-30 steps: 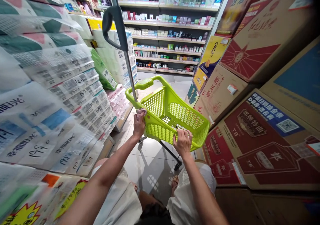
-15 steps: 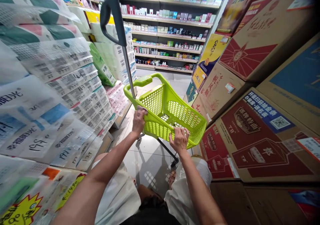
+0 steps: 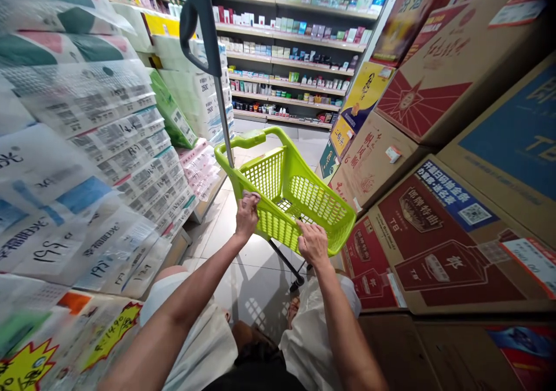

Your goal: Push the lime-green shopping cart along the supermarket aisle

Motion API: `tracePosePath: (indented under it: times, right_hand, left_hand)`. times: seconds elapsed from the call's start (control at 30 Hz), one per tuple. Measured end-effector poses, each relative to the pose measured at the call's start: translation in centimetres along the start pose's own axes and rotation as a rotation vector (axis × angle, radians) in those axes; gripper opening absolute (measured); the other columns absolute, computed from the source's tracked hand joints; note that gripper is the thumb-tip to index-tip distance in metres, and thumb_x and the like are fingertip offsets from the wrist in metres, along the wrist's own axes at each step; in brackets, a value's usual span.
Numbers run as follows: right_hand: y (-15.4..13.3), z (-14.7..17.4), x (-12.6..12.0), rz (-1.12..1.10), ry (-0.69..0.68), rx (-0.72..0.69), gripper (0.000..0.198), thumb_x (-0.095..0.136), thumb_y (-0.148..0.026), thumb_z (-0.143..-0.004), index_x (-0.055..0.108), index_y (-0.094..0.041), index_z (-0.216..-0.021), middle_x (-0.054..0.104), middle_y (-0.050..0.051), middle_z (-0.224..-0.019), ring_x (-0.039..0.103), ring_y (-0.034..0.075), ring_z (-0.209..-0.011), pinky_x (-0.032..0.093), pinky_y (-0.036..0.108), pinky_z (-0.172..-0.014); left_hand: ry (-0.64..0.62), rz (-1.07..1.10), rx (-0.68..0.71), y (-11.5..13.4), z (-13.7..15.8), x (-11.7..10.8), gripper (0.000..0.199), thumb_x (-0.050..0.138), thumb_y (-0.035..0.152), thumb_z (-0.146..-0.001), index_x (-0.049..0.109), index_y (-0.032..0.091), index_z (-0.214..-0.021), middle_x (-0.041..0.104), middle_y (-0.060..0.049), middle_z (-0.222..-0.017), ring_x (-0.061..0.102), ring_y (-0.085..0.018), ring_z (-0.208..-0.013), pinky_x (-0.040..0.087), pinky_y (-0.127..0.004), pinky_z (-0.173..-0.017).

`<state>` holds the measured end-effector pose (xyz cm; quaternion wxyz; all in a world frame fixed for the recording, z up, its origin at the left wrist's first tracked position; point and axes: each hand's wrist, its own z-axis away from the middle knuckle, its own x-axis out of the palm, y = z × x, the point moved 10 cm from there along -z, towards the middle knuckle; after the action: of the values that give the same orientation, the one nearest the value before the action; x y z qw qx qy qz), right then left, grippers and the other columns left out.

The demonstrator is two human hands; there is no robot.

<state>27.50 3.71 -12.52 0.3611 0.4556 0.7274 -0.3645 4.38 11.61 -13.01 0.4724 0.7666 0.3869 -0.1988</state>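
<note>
A lime-green plastic shopping basket (image 3: pixel 299 176) with slotted walls stands on a dark wheeled frame in front of me. From its left end rises a metal pole with a dark grey looped handle (image 3: pixel 200 35). My left hand (image 3: pixel 247 217) is closed on a small pinkish-grey cloth (image 3: pixel 251 196), which it presses against the near side wall close to the basket's handle end. My right hand (image 3: pixel 313 243) grips the near rim towards the other end, its fingertips over the edge. The basket's slotted floor shows through, with nothing lying on it.
Wrapped tissue packs (image 3: pixel 125 142) are stacked high on the left. Printed cardboard cartons (image 3: pixel 452 223) form a wall on the right, close to the basket. Ahead, shelves (image 3: pixel 299 61) hold small boxes and bottles. Pale floor tiles (image 3: pixel 212 229) lie between.
My left hand has moved with the cloth slightly right and down along the near side wall. The right hand stays at the rim, its fingers drawn together more.
</note>
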Motion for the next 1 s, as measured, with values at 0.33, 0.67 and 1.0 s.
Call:
tracePosePath:
  times: [0.33, 0.67, 1.0]
  right_hand:
    - [3.6, 0.6, 1.5, -0.135, -0.098, -0.028, 0.059, 0.043, -0.016, -0.084, 0.064, -0.020, -0.139, 0.076, 0.007, -0.127, 0.067, 0.022, -0.110, 0.041, 0.034, -0.107]
    - [7.7, -0.3, 1.1, -0.650, -0.149, 0.101, 0.052, 0.034, -0.021, -0.094, 0.080, -0.026, -0.117, 0.079, 0.006, -0.117, 0.071, 0.027, -0.115, 0.056, 0.043, -0.100]
    - [6.9, -0.1, 0.7, -0.737, -0.101, 0.107, 0.051, 0.030, -0.027, -0.106, 0.078, -0.032, -0.120, 0.073, 0.004, -0.133, 0.058, 0.022, -0.133, 0.048, 0.047, -0.113]
  left_hand:
    - [-0.139, 0.181, 0.120, 5.5, 4.5, 6.2, 0.031, 0.049, 0.024, -0.102, 0.069, 0.023, -0.125, 0.058, -0.013, -0.115, 0.060, -0.022, -0.098, 0.057, -0.040, -0.093]
    - [-0.285, 0.285, 0.327, 10.7, 9.2, 10.2, 0.037, 0.045, 0.021, -0.102, 0.067, 0.027, -0.131, 0.057, -0.012, -0.112, 0.058, -0.023, -0.101, 0.056, -0.041, -0.098]
    - [-0.194, 0.438, 0.066, 8.5, 10.6, 11.7, 0.032, 0.049, 0.017, -0.096, 0.063, 0.023, -0.124, 0.061, -0.012, -0.110, 0.061, -0.024, -0.104, 0.055, -0.044, -0.099]
